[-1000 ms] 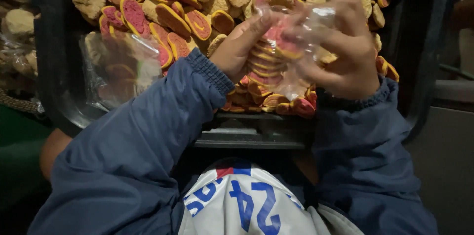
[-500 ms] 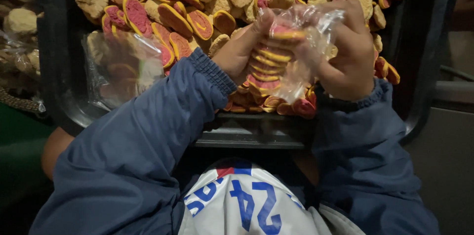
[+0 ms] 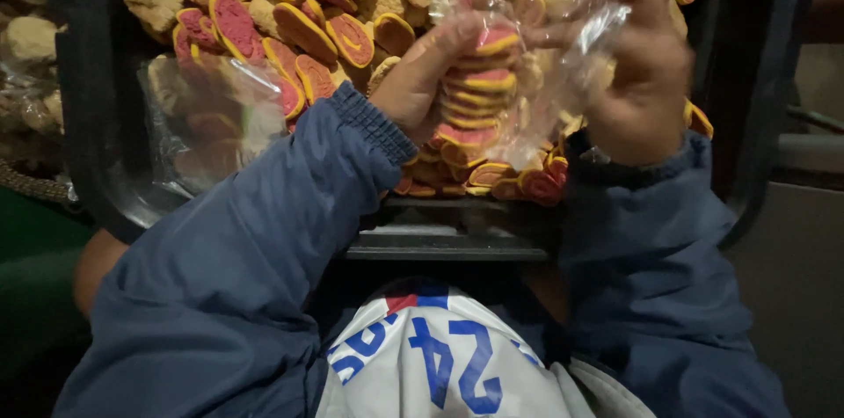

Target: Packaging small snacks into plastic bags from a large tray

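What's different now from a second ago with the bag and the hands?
Little changed. The right hand shifted its grip at the top of the clear bag; the cookie stack inside looks tidier. The left hand still holds the stack; the tray is unmoved.

Left hand [image 3: 422, 84] grips a stack of pink-and-yellow biscuits [image 3: 475, 93] inside a clear bag [image 3: 563, 75]; right hand [image 3: 642, 93], at three o'clock, pinches the bag. Black tray [image 3: 88, 119] heaped with biscuits beneath.
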